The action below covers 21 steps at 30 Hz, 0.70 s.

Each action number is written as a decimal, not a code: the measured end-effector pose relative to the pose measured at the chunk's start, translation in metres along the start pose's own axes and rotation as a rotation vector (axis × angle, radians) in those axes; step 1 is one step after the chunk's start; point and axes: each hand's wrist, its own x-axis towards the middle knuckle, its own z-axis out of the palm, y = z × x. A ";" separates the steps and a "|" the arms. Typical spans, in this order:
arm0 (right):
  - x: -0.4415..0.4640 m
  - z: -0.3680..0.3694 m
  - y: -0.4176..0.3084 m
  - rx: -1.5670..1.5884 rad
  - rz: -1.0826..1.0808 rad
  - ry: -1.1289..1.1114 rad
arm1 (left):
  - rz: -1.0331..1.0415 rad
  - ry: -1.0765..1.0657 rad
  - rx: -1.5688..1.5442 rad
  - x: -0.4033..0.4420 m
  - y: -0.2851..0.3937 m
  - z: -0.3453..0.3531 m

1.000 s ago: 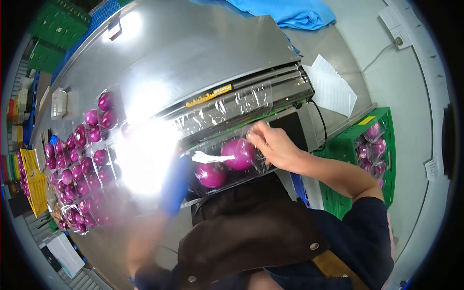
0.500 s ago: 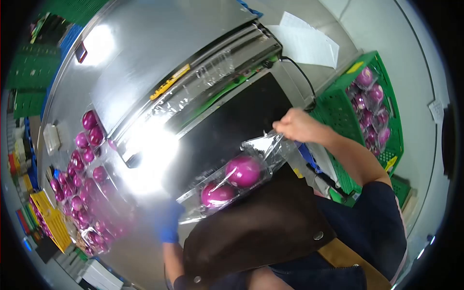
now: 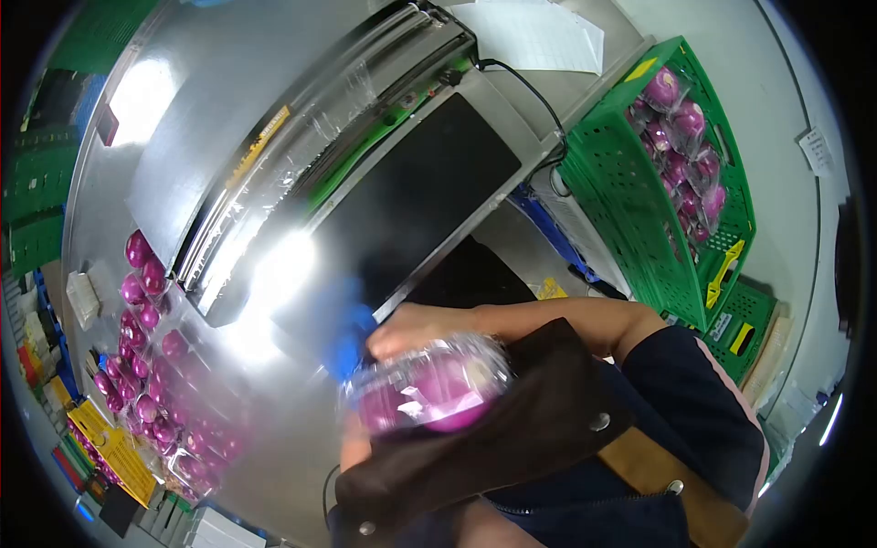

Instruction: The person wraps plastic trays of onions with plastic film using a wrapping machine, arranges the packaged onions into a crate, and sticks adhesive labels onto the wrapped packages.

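A pack of red onions (image 3: 438, 393) in clear plastic film is raised close against my apron. My left hand (image 3: 349, 340), in a blue glove, is at the pack's left end; motion smears its fingers, and the pack covers part of the hand. Bare and closed, my right hand (image 3: 406, 331) presses at the pack's upper left side, on the film. Beyond both hands lies the wrapping machine's dark plate (image 3: 457, 173), with a film roll (image 3: 320, 137) behind it.
Several wrapped onion packs (image 3: 151, 402) lie on the steel table (image 3: 265, 457) at left. A green crate (image 3: 603, 183) at right holds more packs. Paper sheets (image 3: 534, 36) lie behind the machine, and a black cable (image 3: 548, 105) runs beside it. A yellow crate (image 3: 114, 452) stands lower left.
My right hand has come left and down from the film's far end to my left hand. The onion pack is now lifted off the machine's edge, with the film drawn around it.
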 end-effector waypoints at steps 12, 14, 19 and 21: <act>-0.160 -0.038 -0.026 -0.188 0.038 0.420 | -0.120 -0.544 0.043 0.001 0.046 0.094; -0.160 -0.027 -0.024 0.131 -0.014 0.628 | -0.155 -0.606 0.018 0.007 0.056 0.121; -0.227 -0.044 0.027 0.485 0.050 1.344 | -0.227 -0.668 -0.070 0.015 0.081 0.174; -0.289 -0.053 0.053 0.659 -0.466 1.708 | -0.252 -0.706 -0.060 0.019 0.084 0.181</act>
